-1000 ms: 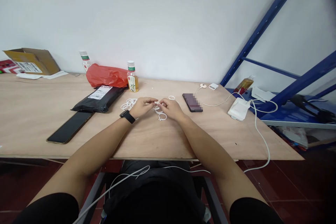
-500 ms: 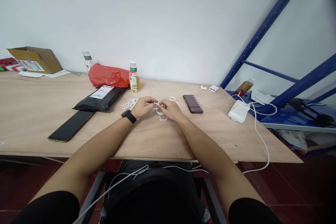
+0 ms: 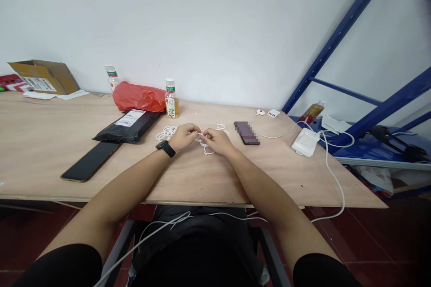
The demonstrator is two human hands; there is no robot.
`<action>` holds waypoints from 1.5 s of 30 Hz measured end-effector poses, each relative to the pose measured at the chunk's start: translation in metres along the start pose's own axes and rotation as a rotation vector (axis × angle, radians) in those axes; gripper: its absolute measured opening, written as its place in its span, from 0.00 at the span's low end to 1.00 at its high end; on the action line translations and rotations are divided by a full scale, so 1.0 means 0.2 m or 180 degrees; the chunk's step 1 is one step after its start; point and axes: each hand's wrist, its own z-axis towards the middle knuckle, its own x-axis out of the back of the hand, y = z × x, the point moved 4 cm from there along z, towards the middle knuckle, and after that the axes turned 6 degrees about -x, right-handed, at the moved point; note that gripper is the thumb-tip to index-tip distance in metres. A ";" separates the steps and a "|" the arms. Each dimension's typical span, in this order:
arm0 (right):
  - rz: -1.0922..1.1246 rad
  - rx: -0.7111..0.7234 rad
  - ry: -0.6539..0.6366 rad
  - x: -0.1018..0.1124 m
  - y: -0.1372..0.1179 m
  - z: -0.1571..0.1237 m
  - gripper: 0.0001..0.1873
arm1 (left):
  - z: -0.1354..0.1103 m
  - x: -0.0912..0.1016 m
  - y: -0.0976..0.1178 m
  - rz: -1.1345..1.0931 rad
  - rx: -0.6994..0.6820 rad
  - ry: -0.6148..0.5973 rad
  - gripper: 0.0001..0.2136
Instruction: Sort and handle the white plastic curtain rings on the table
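My left hand [image 3: 183,136], below it a black wristwatch [image 3: 166,148], pinches one side of a small white ring [image 3: 200,133]. From the other side my right hand [image 3: 217,140] grips the same ring between thumb and fingers. Most of the ring is hidden by my fingertips. Several loose white rings [image 3: 165,133] lie in a heap beside my left hand. Close to my right hand lie more white rings: an open ring [image 3: 209,152] with a small tab just below it, and another ring [image 3: 220,126] behind it.
Left of my hands are a black parcel [image 3: 112,132], a phone [image 3: 89,162], a red plastic bag [image 3: 139,97] and a drink bottle [image 3: 171,101]. To the right lie another phone [image 3: 247,133] and a white charger [image 3: 305,142] with cables. A blue metal frame [image 3: 340,36] stands beyond the table's right end.
My fingertips have shifted very slightly around the white ring, which both hands keep between them. Everything on the table stays where it was.
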 end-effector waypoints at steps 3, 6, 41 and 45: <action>0.0059 -0.0002 -0.0060 -0.02 0.00 0.00 0.08 | 0.00 0.00 0.00 0.0072 -0.0082 -0.0015 0.11; 0.0084 0.0001 -0.0067 -0.03 0.00 0.00 0.08 | 0.00 0.01 0.00 0.0115 -0.0083 0.0008 0.11; -0.0534 0.0155 0.0791 0.07 0.00 -0.01 0.10 | 0.00 0.13 0.04 0.2467 -0.0187 0.0182 0.12; -0.0511 0.0193 0.0813 0.06 0.00 -0.01 0.10 | 0.00 0.15 0.03 0.2508 -0.0136 0.0286 0.12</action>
